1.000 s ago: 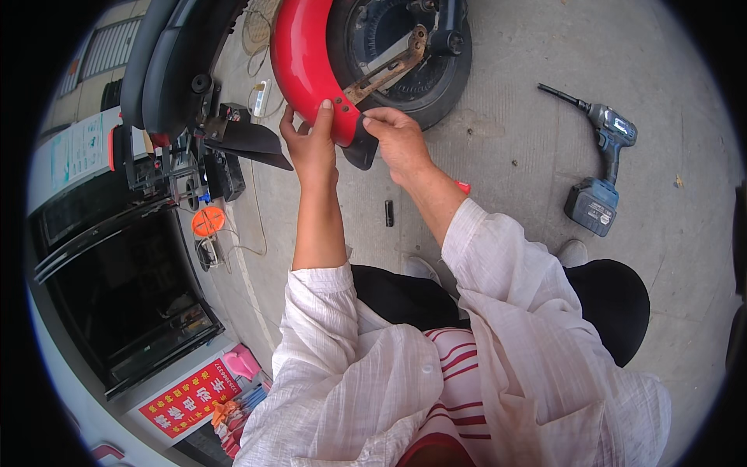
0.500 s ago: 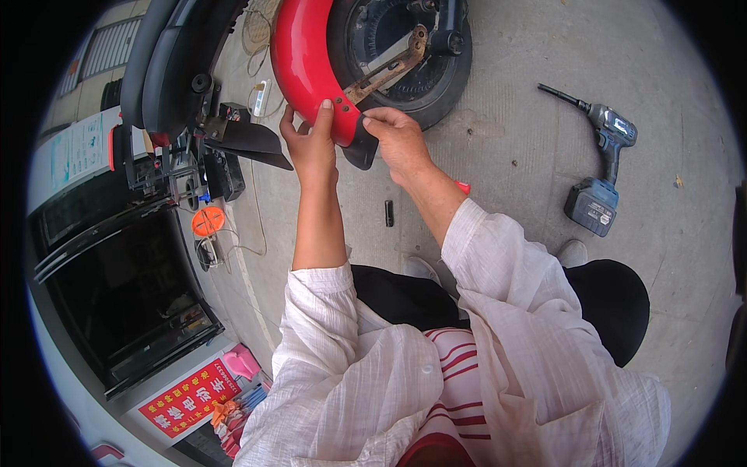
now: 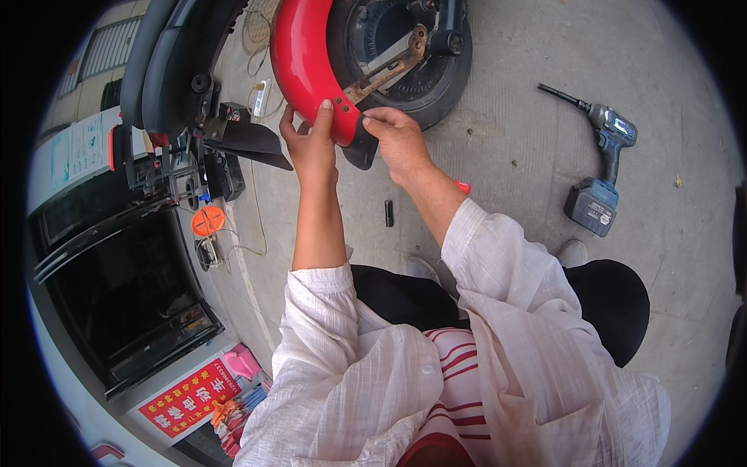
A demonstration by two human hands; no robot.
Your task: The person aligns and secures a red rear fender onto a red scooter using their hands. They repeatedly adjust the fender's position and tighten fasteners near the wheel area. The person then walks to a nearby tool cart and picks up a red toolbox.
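The left hand (image 3: 311, 146) is clamped on the red fender (image 3: 299, 58) near its lower end: the thumb lies flat on the outer face and the fingers curl round the outer edge, their tips out of sight. The right hand (image 3: 401, 146) is closed in a pinch where the black flap (image 3: 360, 150) meets the fender's lower right corner; what its fingertips press on behind, I cannot tell. The two hands are near each other but apart, with the flap hanging between them, its tip pointing down toward the person.

The fender lies ahead of both hands. Its long axis runs away from them as a curve — up and out of view at the top, bending rightward at the lower end. Two dark round fixings (image 3: 342, 105) sit by the inner edge, just right of the left thumb, so the left hand is the nearer one to them; the right hand is nearer the flap. Whether they are holes or bolt heads is too small to tell.

From that inner edge a rusty bracket (image 3: 398, 64) slants up and right across the wheel (image 3: 459, 82), which stands beside the fender on the ground (image 3: 506, 241). Farther out, a black cylinder (image 3: 389, 213) lies below the flap, and a blue power tool (image 3: 611, 144) rests well to the right — apart from both hands.
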